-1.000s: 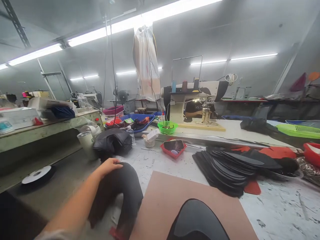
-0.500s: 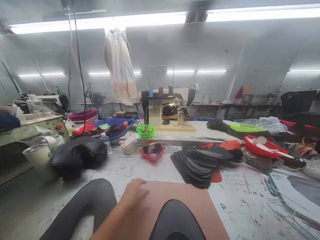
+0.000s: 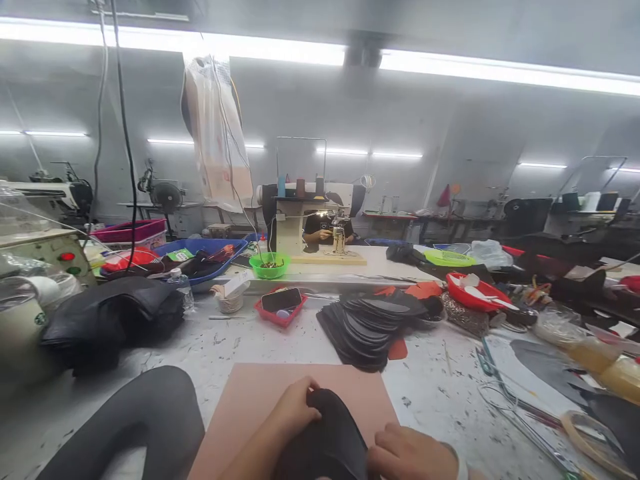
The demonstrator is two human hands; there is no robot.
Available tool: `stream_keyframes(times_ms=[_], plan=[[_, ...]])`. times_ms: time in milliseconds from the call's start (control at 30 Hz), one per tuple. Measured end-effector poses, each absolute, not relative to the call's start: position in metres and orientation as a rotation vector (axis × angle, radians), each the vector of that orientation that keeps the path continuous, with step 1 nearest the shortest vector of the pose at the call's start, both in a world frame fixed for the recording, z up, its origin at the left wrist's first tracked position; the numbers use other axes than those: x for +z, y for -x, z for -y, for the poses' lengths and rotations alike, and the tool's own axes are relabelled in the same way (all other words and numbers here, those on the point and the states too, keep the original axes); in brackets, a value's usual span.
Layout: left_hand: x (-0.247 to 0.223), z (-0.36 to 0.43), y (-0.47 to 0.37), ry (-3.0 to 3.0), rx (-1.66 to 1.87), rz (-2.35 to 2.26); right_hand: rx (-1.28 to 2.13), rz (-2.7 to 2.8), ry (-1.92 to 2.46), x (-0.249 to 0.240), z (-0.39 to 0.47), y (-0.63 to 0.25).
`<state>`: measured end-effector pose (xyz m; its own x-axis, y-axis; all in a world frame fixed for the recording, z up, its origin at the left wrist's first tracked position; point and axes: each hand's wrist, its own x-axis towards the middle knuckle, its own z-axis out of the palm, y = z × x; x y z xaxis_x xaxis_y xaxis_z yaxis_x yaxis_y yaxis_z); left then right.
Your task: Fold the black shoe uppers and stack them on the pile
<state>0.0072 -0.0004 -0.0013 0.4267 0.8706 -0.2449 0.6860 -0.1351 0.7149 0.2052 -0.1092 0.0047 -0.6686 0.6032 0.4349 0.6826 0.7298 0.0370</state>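
My left hand (image 3: 295,410) pinches the rounded front end of a black shoe upper piece (image 3: 333,433), which is bent up from a pink board (image 3: 285,373). At the piece's right edge, my right hand (image 3: 413,453) has its fingers curled against it; the thumb is hidden. The near part of the piece runs out of the picture. To the left of the board lies a dark U-shaped upper piece (image 3: 173,413), flat on the white table (image 3: 230,347).
Beyond the board lies a fanned stack of black pieces (image 3: 355,327). A red tray (image 3: 283,317) holds a phone. Black material (image 3: 115,317) is heaped at left. A sewing machine (image 3: 295,227) stands behind, with a person partly visible there. Cables and tools (image 3: 520,420) lie at right.
My left hand has moved right from the board onto the black upper piece and taken hold of its tip, lifting it. My right hand has come into view. The view has turned right.
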Motion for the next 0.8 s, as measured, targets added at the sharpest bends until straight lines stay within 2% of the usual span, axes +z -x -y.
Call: stream_keyframes(times_ms=[200,400,467,533,633,800], plan=[[0.031,0.021,-0.001,-1.713,0.456,-0.909,0.211,2.053,1.266,0.059,0.094,-0.176],[0.064,0.054,-0.003,-1.974,0.612,-0.792,0.196,1.949,1.258,0.054,0.073,-0.156],[0.067,0.058,-0.003,-2.088,0.661,-0.82,0.1,1.958,1.194,0.049,0.074,-0.152],[0.067,0.059,-0.002,-2.067,0.657,-0.839,-0.139,1.939,1.087,0.045,0.078,-0.15],[0.064,0.056,0.001,-1.727,0.622,-0.842,-0.473,1.903,0.91,0.042,0.087,-0.148],[0.057,0.051,-0.001,-1.237,0.633,-0.841,-0.628,2.004,0.789,0.04,0.096,-0.141]])
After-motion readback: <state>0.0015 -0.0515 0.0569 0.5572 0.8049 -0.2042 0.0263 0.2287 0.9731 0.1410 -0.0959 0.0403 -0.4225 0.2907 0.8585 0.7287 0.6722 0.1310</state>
